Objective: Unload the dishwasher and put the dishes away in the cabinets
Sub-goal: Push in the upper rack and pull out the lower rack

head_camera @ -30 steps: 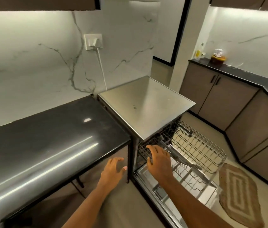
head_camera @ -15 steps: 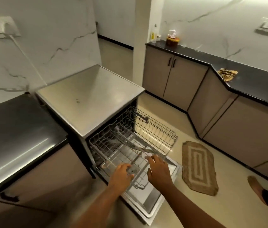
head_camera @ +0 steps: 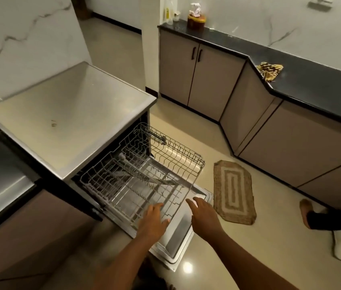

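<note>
Two hands, left hand (head_camera: 153, 221) and right hand (head_camera: 204, 214), spread over one empty rack (head_camera: 144, 174)

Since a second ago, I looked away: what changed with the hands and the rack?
The left hand came off the cabinet side onto the front of the upper rack. The right hand left the rack's inner part and now hovers open past its front corner, over the open door. The view swung right. The rack stays pulled out, with no dishes visible.

Upper rack (head_camera: 144, 170) pulled out over open door (head_camera: 178, 239), below dishwasher top (head_camera: 71, 118). Mat (head_camera: 233, 191) on floor right of door. Cabinets (head_camera: 199, 80) behind, beyond mat.
</note>
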